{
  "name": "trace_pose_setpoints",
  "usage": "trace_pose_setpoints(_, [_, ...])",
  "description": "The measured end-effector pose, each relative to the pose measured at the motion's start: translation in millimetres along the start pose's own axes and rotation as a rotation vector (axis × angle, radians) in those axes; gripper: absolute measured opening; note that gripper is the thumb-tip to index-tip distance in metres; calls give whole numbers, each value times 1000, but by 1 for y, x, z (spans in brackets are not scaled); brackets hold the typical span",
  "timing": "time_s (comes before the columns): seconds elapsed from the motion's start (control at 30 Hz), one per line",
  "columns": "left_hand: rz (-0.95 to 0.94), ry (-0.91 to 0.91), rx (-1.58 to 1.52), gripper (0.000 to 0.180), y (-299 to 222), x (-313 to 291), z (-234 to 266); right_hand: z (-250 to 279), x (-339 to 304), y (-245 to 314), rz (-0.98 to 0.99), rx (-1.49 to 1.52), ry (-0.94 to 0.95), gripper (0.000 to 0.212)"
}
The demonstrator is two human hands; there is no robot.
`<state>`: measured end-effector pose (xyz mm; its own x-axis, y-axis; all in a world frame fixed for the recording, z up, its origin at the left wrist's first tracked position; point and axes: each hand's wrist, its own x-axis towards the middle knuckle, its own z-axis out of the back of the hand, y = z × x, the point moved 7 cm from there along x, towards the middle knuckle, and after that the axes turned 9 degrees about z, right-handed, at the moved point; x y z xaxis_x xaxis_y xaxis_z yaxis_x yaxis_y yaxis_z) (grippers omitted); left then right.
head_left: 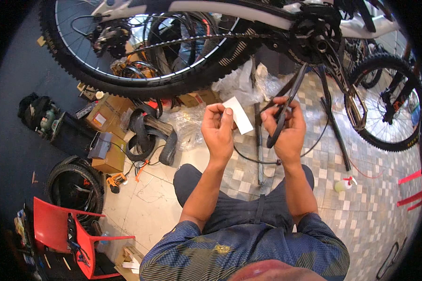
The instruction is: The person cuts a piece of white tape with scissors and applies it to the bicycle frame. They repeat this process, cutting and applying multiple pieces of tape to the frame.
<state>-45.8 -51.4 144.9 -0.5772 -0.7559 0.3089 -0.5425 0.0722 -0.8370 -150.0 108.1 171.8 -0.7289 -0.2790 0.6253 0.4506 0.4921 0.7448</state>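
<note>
My left hand pinches a small flat white rectangle, like paper or card, between thumb and fingers. My right hand is closed around a black rubber tube, which looks like a bicycle inner tube. The tube makes a narrow fold below the fingers and runs up toward the bike's crank. Both hands are raised in front of my lap, a short gap apart. Above them hangs a bicycle with a knobby rear wheel, a chain and a crank arm.
Stand legs reach the tiled floor under the bike. At left are cardboard boxes, loose tires and a red chair. Another bike's wheel and a spray bottle are at right. Plastic wrap lies beyond my hands.
</note>
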Motion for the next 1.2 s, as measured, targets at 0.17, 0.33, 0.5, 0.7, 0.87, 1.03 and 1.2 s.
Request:
trace_pose_setpoints(0.17, [-178, 34, 7, 13, -53, 27, -20, -24, 31, 32, 61, 68, 107, 47])
trace_pose_setpoints(0.33, [-202, 43, -133, 14, -78, 42, -39, -51, 46, 38, 52, 110, 173, 44])
trace_pose_setpoints(0.5, [-153, 96, -148, 14, -78, 52, -37, -54, 47, 36, 6, 141, 216, 41])
trace_pose_setpoints(0.7, [-41, 181, 35, 17, -66, 40, -46, -41, 37, 21, -41, 126, 233, 40])
trace_pose_setpoints(0.87, [119, 204, 210, 22, -44, 28, -27, -32, 40, 18, -10, 69, 294, 40])
trace_pose_setpoints(1.03, [143, 307, 173, 19, -39, 17, -30, -25, 42, 15, -65, 94, 303, 41])
trace_pose_setpoints(1.2, [141, 307, 157, 17, -35, 18, -37, -23, 39, 13, -78, 102, 322, 39])
